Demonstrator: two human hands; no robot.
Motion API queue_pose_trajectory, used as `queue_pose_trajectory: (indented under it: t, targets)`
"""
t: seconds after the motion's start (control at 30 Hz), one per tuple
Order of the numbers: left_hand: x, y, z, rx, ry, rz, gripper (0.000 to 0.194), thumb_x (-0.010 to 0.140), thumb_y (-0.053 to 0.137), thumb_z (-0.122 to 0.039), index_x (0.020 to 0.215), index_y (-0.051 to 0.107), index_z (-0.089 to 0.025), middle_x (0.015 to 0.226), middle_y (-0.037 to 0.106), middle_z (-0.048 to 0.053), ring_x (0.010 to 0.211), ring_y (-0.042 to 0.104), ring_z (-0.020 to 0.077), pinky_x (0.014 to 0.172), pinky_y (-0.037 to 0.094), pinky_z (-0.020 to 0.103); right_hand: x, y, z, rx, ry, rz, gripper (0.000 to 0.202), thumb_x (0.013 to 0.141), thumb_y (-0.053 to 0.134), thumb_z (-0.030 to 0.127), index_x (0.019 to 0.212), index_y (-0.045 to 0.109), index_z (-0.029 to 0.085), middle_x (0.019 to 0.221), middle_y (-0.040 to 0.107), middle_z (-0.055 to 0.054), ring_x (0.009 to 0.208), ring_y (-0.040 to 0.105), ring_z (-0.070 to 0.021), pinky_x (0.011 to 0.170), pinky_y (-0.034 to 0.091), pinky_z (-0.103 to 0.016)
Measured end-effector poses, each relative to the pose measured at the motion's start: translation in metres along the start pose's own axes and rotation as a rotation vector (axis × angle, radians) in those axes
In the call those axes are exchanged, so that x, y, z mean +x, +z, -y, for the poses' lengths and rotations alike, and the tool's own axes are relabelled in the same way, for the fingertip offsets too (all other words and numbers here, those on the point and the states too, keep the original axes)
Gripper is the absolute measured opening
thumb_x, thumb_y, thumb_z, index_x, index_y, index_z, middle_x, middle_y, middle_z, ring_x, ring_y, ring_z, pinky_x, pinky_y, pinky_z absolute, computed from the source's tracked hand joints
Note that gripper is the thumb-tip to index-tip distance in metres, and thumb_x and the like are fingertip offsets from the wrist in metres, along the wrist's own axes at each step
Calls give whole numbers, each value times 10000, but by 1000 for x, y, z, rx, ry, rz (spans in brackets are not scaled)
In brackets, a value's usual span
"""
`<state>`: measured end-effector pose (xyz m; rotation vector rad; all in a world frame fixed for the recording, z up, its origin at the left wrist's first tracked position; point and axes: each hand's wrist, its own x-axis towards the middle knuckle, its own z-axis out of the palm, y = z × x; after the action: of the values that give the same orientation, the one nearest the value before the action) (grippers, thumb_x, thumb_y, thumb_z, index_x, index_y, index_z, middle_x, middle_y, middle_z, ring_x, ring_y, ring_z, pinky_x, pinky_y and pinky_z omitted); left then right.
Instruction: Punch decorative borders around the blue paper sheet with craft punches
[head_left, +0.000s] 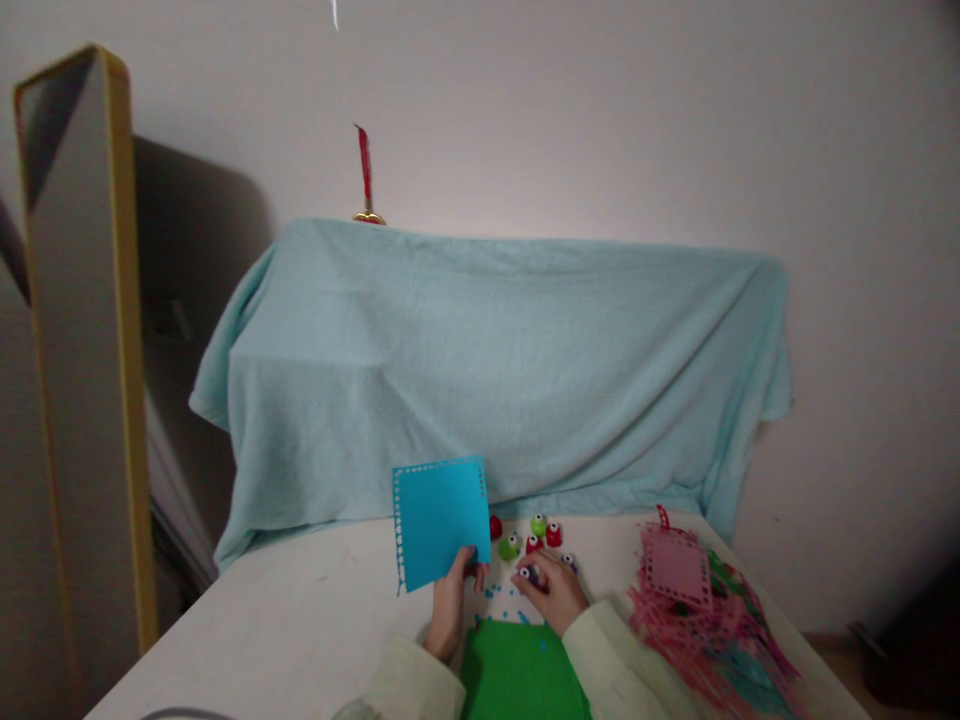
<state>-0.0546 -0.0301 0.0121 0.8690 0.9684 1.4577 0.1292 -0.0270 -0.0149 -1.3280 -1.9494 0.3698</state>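
Note:
My left hand (451, 590) holds a square of blue paper (442, 525) upright by its lower right part, the thumb across its front. Rows of small punched holes run along the paper's left and top edges and part of the right edge. In my right hand (559, 592), the fingertips are closed on a small purple craft punch (530, 575) with a white eye. Just beyond it stand similar small punches, among them a green one (509, 547) and a red one (553, 535). Blue paper bits (510, 614) lie scattered between my hands.
Green paper (521, 670) lies before me on the white table (315, 610). At right, a pink punched paper tag (676, 567) rests on pink paper shreds (682, 640). A light blue cloth (487, 370) hangs behind the table; a gold-framed mirror (124, 350) stands at left.

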Motion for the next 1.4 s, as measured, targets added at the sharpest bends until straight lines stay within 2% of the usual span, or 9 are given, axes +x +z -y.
queue_pose_trajectory:
  t: [0.27, 0.97, 1.27, 1.4]
  targets:
    - [4, -4, 9, 9, 17, 5, 406, 759, 533, -452, 452, 498, -188, 443, 511, -2, 455, 473, 135, 589, 399, 271, 1, 2, -3, -1, 9, 6, 154, 804, 590, 353, 837, 642, 212, 689, 546, 6, 577, 499, -133, 583, 367, -241]
    - [5, -7, 14, 4, -8, 33, 397, 759, 547, -441, 471, 552, -167, 478, 552, 25, 473, 490, 143, 604, 408, 277, -1, 0, -1, -1, 3, 7, 134, 811, 590, 336, 850, 636, 217, 735, 571, -2, 594, 515, -137, 598, 382, -247]
    - [5, -8, 20, 26, 0, -22, 373, 747, 568, -415, 457, 491, -192, 464, 526, 0, 492, 506, 145, 648, 411, 269, 0, 3, -3, 18, -1, 9, 126, 810, 588, 329, 842, 634, 216, 763, 595, -11, 610, 527, -138, 603, 385, -244]
    - [4, -8, 19, 54, 5, 15, 381, 760, 557, -423, 463, 491, -194, 462, 523, 0, 496, 509, 147, 668, 417, 272, 0, 2, -2, 17, -5, 13, 130, 811, 585, 327, 848, 635, 213, 759, 589, -11, 609, 528, -137, 604, 387, -244]
